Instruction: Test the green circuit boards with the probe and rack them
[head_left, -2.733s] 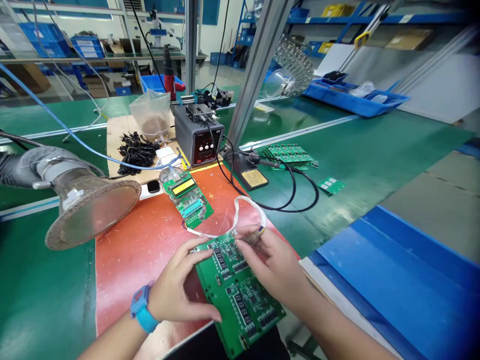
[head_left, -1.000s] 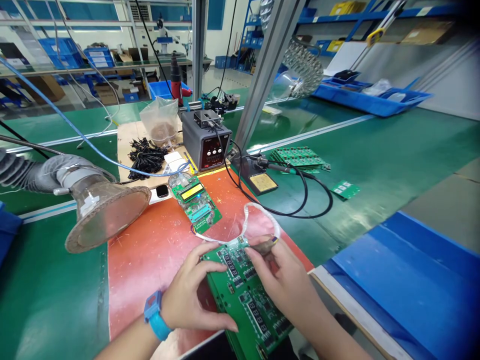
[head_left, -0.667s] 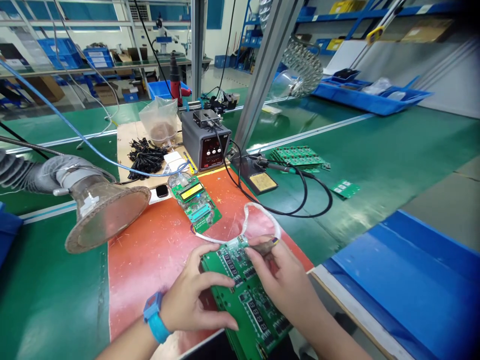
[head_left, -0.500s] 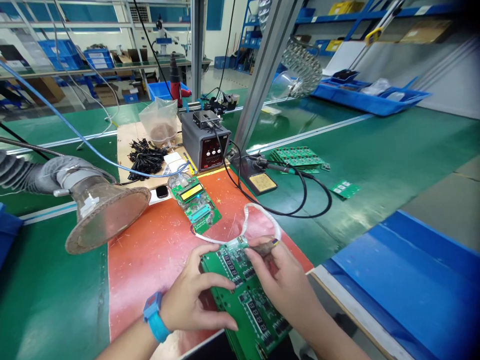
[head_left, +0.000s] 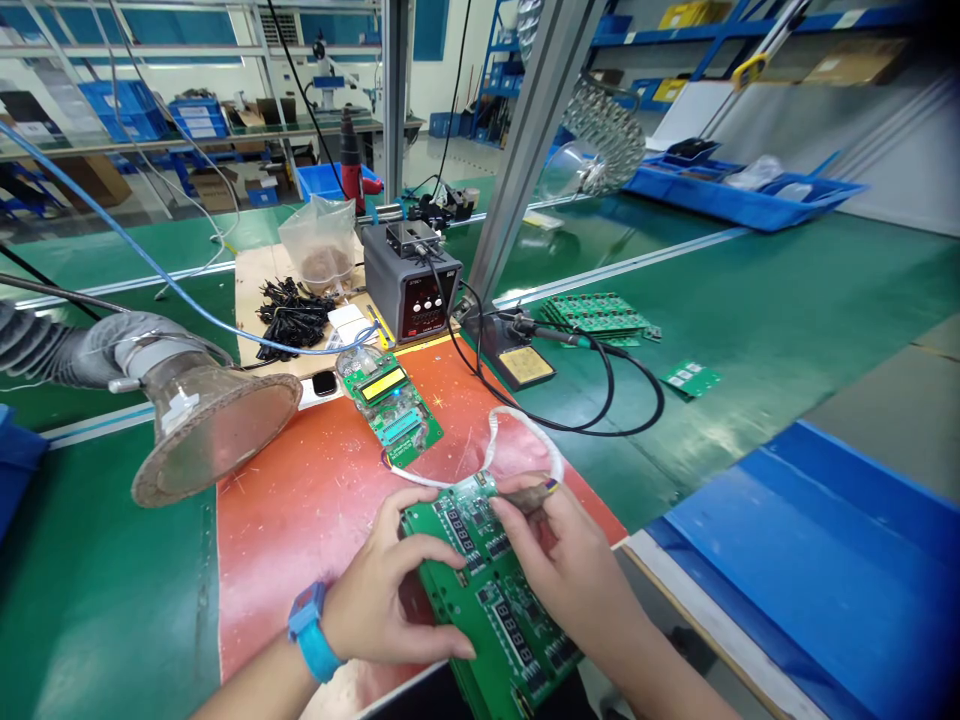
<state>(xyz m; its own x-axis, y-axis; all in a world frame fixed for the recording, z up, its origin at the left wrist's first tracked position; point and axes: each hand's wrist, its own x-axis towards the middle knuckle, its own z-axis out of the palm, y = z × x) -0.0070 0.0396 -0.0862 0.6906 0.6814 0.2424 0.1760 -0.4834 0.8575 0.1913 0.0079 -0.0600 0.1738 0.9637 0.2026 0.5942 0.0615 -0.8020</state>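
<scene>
My left hand (head_left: 394, 590), with a blue wrist strap (head_left: 315, 632), grips the left edge of a green circuit board (head_left: 469, 640), apparently the top of a stack. The board carries black four-digit displays and small chips, and it tilts over the front edge of the mat. Between the thumb and fingers of my right hand (head_left: 562, 560) is a brownish wired connector (head_left: 529, 495), held against the board's upper right part. A white sleeved cable (head_left: 525, 420) runs from it to a programmer board (head_left: 394, 410) with a lit yellow screen and a teal socket.
An orange mat (head_left: 300, 540) covers the green bench. A fume extractor hood (head_left: 217, 430) stands at left, a soldering station (head_left: 412, 280) and iron stand (head_left: 517, 355) behind. Black cables loop to the right. Stacked boards (head_left: 596, 315) lie beyond; a blue tray (head_left: 810, 560) is at right.
My left index finger has shifted slightly on the board. The right hand and the connector stay in place.
</scene>
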